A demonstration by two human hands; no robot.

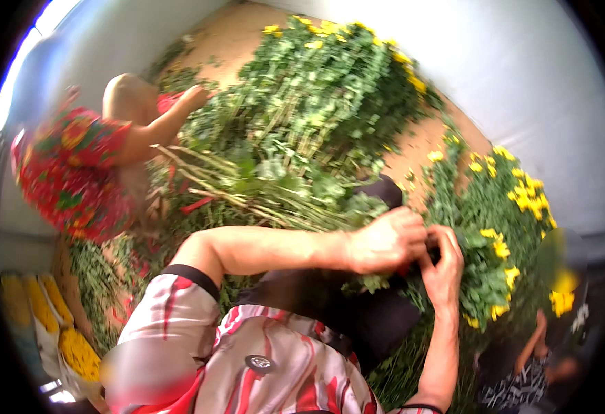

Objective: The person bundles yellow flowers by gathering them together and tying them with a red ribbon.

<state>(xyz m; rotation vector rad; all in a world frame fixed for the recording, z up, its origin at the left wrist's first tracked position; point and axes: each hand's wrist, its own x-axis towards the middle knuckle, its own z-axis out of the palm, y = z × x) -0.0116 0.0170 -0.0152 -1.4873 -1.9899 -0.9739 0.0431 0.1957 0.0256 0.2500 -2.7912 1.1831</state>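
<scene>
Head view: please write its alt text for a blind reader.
A left hand and right hand are close together beside a leafy, yellow-flowered bunch; more bunches lie beyond, with a person in red floral clothing at left.

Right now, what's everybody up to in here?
The person's left hand and right hand are close together beside a leafy bunch with yellow flowers; what they hold is unclear. Leafy stems stretch left of them. At left, someone in a red floral top has a hand near a heap of yellow-flowered stems. Another person shows partly at lower right.
</scene>
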